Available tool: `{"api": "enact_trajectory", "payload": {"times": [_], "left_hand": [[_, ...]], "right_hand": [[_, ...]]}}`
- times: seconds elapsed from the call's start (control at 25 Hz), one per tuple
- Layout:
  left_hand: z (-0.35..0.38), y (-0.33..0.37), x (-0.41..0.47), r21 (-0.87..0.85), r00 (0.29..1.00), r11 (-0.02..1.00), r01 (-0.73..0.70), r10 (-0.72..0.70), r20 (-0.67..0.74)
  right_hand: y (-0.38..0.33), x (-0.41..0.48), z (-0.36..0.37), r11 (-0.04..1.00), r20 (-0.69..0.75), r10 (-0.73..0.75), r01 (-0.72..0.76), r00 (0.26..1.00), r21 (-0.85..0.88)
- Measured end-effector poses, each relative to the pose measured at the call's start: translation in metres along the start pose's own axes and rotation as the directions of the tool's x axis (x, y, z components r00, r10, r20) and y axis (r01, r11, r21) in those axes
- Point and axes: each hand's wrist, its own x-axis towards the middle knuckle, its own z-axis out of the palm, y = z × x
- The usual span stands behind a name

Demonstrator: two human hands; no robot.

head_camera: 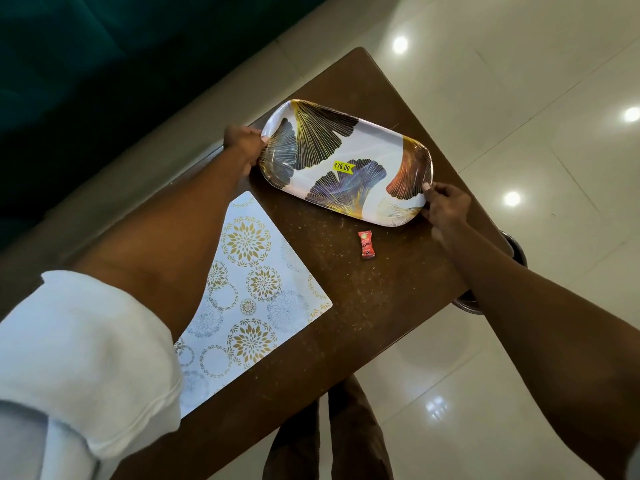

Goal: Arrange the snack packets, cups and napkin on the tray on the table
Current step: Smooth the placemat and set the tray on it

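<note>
A white oval tray [372, 143] with dark and gold leaf prints and a yellow price sticker lies on the brown table [346, 306] at its far end. My left hand [244, 145] grips the tray's left end, thumb over the rim. My right hand [446, 206] grips the tray's right end. Nothing lies in the tray. A small red snack packet [367, 243] lies on the table just in front of the tray. A white napkin or mat [249, 289] with gold and grey floral circles lies flat on the near left, partly under my left arm. No cups are in view.
A dark teal sofa [86, 64] stands beyond the table's left side. A round metal object [516, 247] shows past the table's right edge, partly behind my right arm. Glossy white floor tiles [519, 98] surround the table. My legs show below the near edge.
</note>
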Motion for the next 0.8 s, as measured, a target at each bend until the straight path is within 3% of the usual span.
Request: {"api": "enact_trajectory", "payload": {"times": [0.16, 0.36, 0.56, 0.8], "left_hand": [[-0.022, -0.007, -0.017, -0.133, 0.993, 0.99, 0.04, -0.024, 0.117], [-0.099, -0.026, -0.035, -0.295, 0.992, 0.954, 0.047, -0.009, 0.128], [-0.205, -0.065, -0.05, -0.406, 0.998, 0.913, 0.036, -0.013, 0.059], [-0.306, -0.179, -0.092, -0.615, 0.986, 0.786, 0.054, -0.138, -0.09]], "right_hand": [[-0.013, -0.015, 0.001, 0.997, -0.017, -0.077, 0.077, 0.997, 0.0], [-0.064, -0.051, 0.033, 0.971, 0.113, -0.24, 0.239, 0.964, 0.02], [-0.102, -0.098, 0.113, 0.94, 0.274, -0.336, 0.337, 0.901, 0.043], [-0.07, -0.175, 0.206, 0.946, 0.476, -0.296, 0.323, 0.828, 0.026]]}}
